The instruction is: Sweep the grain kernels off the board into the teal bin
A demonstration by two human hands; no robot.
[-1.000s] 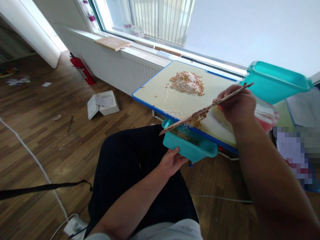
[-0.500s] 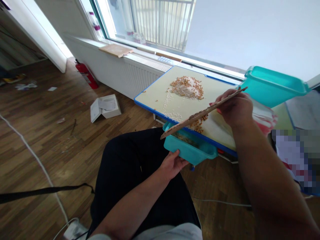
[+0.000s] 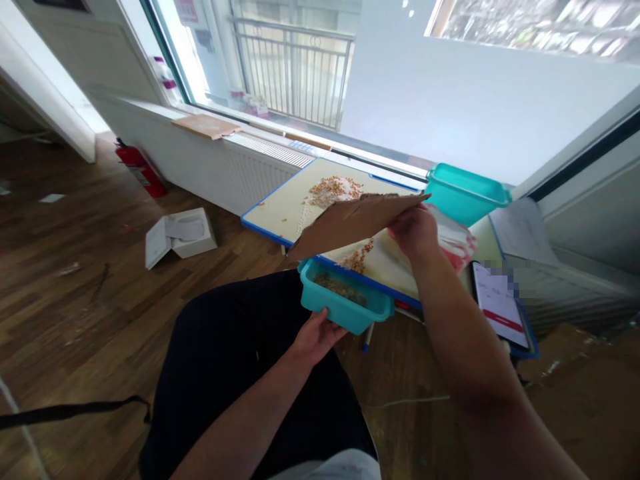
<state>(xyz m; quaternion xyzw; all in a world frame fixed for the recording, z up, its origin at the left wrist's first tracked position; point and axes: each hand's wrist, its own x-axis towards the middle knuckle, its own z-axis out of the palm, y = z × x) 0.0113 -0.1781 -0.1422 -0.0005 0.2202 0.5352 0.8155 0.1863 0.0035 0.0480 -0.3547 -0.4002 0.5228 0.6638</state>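
My left hand (image 3: 315,341) is closed on the near side of a small teal plastic bin (image 3: 333,307), with greyish-brown loose bits inside. The bin sits against the table's near edge, by my lap. Above it, my right hand (image 3: 416,230) grips the right end of a flat piece of cardboard (image 3: 345,223), which slants down to the left over the table edge. On the pale, blue-rimmed table (image 3: 275,212) lies a heap of white grains and orange kernels (image 3: 333,190), partly hidden by the cardboard. More orange kernels (image 3: 359,257) lie close to the near edge.
A larger teal bin (image 3: 467,193) stands at the table's back right, beside a red-and-white bag (image 3: 453,237). A tablet (image 3: 500,307) lies farther right. On the wooden floor are a white open box (image 3: 193,233) and a red fire extinguisher (image 3: 140,172).
The cardboard has turned from nearly edge-on to showing its broad face. My view has swung right. My left hand keeps hold of the small bin.
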